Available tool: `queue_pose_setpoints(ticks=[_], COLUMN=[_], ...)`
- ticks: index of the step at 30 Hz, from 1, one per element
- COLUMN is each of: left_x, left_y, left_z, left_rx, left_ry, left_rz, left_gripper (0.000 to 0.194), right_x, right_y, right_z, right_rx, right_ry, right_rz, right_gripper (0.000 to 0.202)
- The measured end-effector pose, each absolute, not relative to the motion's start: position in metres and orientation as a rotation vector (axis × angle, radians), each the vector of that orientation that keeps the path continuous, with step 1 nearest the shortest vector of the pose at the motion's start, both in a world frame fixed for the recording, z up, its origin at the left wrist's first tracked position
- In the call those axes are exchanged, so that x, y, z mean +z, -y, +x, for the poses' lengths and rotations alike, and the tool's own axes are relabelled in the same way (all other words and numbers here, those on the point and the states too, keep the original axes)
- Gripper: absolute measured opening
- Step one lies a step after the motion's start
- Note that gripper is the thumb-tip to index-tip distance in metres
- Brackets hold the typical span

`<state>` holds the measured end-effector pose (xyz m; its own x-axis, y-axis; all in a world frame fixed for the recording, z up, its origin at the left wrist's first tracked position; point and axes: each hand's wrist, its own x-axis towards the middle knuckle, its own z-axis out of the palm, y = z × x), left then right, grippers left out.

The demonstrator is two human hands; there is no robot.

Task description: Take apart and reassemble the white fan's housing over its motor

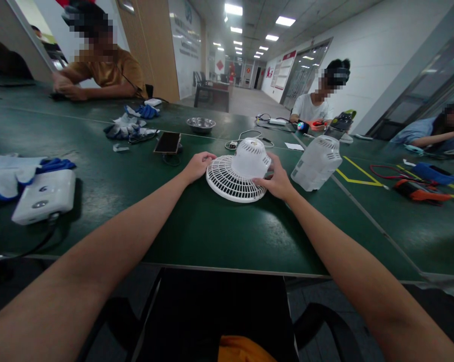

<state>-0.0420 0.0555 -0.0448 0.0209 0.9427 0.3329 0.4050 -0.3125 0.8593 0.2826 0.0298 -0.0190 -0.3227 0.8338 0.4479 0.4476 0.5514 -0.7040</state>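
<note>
A white fan head (249, 160) lies on the green table in front of me, its round slatted grille (227, 183) down and its vented motor housing up. At the grille's left rim, my left hand (197, 168) is closed with its fingertips on the edge. My right hand (276, 180) grips the fan head from the right, the thumb over the grille and the fingers partly hidden behind the housing. Just right of that hand, a white plastic housing (317, 163) with vent slots stands apart on the table.
A phone (168, 143), a metal bowl (200, 124), a white cable (249, 133) and work gloves (126, 125) lie farther back. At left is a white power bank (46, 196); at right, an orange-black multimeter (421, 191). Other people sit around the table (227, 236).
</note>
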Motion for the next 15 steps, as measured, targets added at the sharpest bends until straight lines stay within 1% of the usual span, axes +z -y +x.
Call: queue_pose_setpoints(ticks=[3, 7, 9, 12, 15], left_x=[-0.04, -0.035, -0.033, -0.03, -0.026], left_y=[-0.049, -0.041, -0.04, -0.044, -0.05], left_z=[-0.037, -0.023, -0.016, -0.009, -0.006], left_rx=[1.419, 1.544, 1.571, 1.528, 1.473], left_ry=[-1.237, -1.159, -1.157, -1.121, -1.052], left_rz=[1.617, 1.603, 1.625, 1.66, 1.675], left_gripper=[0.025, 0.031, 0.03, 0.028, 0.035], right_x=[-0.018, -0.014, -0.011, -0.01, -0.011], right_y=[-0.029, -0.02, -0.015, -0.012, -0.013], right_z=[0.278, 0.27, 0.267, 0.267, 0.271], right_rx=[0.654, 0.84, 0.911, 0.953, 0.989], right_ry=[1.838, 1.635, 1.595, 1.563, 1.514], right_rz=[-0.989, -0.934, -0.942, -0.935, -0.912], right_gripper=[0.104, 0.085, 0.077, 0.067, 0.063])
